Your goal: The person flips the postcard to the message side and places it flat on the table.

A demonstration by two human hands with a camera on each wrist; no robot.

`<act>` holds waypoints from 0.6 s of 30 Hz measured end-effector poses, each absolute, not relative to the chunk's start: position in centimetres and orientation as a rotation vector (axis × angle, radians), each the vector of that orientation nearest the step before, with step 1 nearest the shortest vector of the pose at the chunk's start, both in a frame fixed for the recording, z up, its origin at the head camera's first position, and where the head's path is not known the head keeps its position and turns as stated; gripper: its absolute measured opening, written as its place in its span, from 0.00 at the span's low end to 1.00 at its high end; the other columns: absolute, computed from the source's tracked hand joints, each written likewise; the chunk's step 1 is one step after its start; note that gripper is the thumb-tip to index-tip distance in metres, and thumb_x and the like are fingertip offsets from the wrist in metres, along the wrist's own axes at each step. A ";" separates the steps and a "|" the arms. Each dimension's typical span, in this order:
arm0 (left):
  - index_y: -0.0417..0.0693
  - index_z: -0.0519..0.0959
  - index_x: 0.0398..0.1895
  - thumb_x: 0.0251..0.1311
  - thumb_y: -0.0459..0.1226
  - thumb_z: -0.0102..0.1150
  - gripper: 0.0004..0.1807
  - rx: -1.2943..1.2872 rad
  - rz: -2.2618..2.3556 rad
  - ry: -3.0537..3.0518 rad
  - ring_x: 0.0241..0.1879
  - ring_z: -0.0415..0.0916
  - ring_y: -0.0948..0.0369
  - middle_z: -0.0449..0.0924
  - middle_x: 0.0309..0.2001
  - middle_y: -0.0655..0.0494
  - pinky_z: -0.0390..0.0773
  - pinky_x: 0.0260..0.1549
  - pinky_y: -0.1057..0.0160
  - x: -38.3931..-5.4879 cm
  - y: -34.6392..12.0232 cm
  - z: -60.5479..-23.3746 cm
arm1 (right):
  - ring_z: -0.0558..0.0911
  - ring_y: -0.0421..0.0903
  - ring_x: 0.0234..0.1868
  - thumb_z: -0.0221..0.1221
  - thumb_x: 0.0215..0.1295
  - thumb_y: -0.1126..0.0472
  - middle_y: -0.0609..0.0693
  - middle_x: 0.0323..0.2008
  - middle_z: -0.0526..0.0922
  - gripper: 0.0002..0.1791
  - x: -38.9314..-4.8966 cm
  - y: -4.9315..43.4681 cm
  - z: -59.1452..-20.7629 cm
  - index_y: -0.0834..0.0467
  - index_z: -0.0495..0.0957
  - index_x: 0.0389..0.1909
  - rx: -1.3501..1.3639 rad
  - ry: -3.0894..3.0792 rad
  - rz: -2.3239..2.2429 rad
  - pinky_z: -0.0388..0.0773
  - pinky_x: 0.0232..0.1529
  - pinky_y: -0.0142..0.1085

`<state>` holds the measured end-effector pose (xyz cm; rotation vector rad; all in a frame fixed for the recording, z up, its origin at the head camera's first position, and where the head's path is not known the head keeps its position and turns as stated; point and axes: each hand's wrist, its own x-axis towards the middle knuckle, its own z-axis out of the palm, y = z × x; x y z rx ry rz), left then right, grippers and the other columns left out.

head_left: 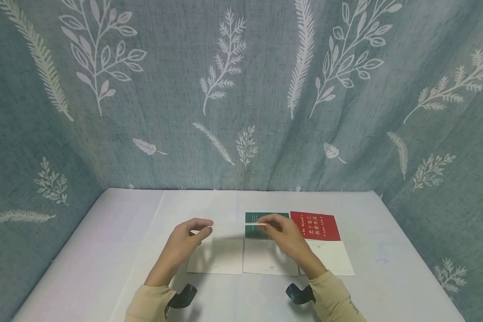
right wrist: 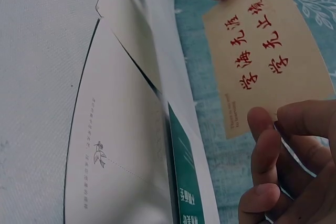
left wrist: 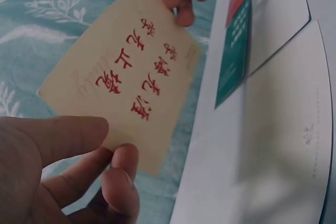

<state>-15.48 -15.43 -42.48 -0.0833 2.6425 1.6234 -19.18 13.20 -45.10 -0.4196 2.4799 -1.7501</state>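
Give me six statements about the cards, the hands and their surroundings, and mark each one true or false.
1. The left hand and the right hand both pinch the cream card. True.
2. In the head view, the red card lies to the right of the green card. True.
3. The cream card lies flat on the table. False: it is held up above it.
4. The lettering on the red card is black. False: it is pale.
5. The cloth behind the table has a leaf pattern. True.
6. Both sleeves are dark blue. False: they are beige.
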 end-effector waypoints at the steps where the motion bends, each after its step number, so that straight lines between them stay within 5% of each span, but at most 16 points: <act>1: 0.49 0.83 0.55 0.69 0.43 0.61 0.16 -0.081 1.622 2.642 0.43 0.79 0.51 0.82 0.50 0.54 0.78 0.38 0.57 -15.5 -15.4 -42.5 | 0.85 0.55 0.51 0.62 0.71 0.61 0.53 0.49 0.87 0.11 -19.2 13.2 -45.1 0.57 0.83 0.50 -0.411 2.492 -1.745 0.82 0.46 0.38; 11: 0.53 0.84 0.55 0.67 0.38 0.59 0.15 -0.049 1.602 2.688 0.39 0.77 0.56 0.82 0.51 0.54 0.76 0.35 0.59 -15.6 -15.5 -43.0 | 0.80 0.48 0.38 0.59 0.72 0.63 0.48 0.44 0.85 0.10 -19.2 13.4 -44.8 0.52 0.86 0.47 -0.356 2.557 -1.709 0.77 0.41 0.39; 18: 0.52 0.83 0.55 0.65 0.34 0.58 0.16 -0.067 1.615 2.714 0.39 0.76 0.56 0.81 0.50 0.54 0.74 0.35 0.60 -15.8 -15.2 -43.0 | 0.83 0.46 0.53 0.59 0.72 0.62 0.48 0.53 0.85 0.09 -19.1 13.4 -44.8 0.53 0.86 0.47 -0.351 2.497 -1.757 0.82 0.48 0.40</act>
